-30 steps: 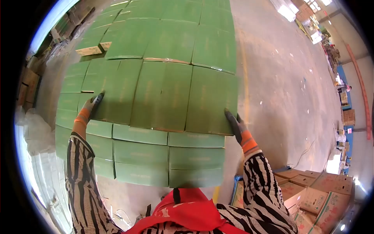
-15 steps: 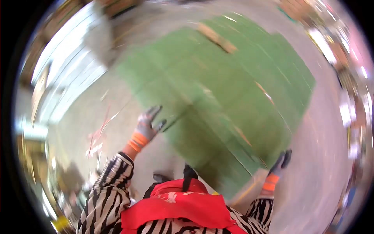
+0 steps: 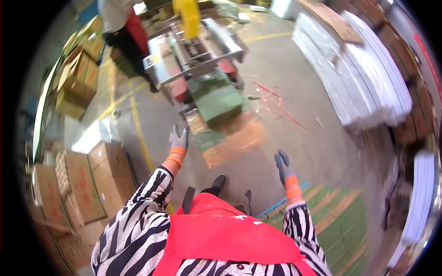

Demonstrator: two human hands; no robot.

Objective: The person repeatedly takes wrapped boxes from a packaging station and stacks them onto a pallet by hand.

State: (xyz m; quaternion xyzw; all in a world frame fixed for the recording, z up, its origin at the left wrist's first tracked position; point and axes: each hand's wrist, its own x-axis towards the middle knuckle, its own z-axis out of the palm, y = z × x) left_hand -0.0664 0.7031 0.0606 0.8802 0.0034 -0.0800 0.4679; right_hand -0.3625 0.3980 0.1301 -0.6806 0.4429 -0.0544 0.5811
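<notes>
My left hand [image 3: 179, 138], in a grey glove with an orange cuff, is held out with its fingers apart and nothing in it. Close to its right is a green carton [image 3: 216, 101] at the near end of a metal machine [image 3: 193, 66]. The carton's brown flaps [image 3: 237, 142] stick out towards me, blurred. My right hand [image 3: 284, 168], gloved alike, hangs over the floor with its fingers stretched out, holding nothing. It is apart from the carton, near a low pile of flat green cardboard [image 3: 338, 225] at the lower right.
A co-worker [image 3: 122, 23] stands left of the machine, which has a yellow upright part [image 3: 186, 18]. Brown cartons [image 3: 87, 184] are stacked at the left. White wrapped stacks [image 3: 345, 73] stand at the right. Red strapping [image 3: 276, 103] lies on the floor.
My view has swung left, from the green cardboard pile to the machine and its green carton. The pile now lies at the lower right. Both hands stay empty, fingers stretched.
</notes>
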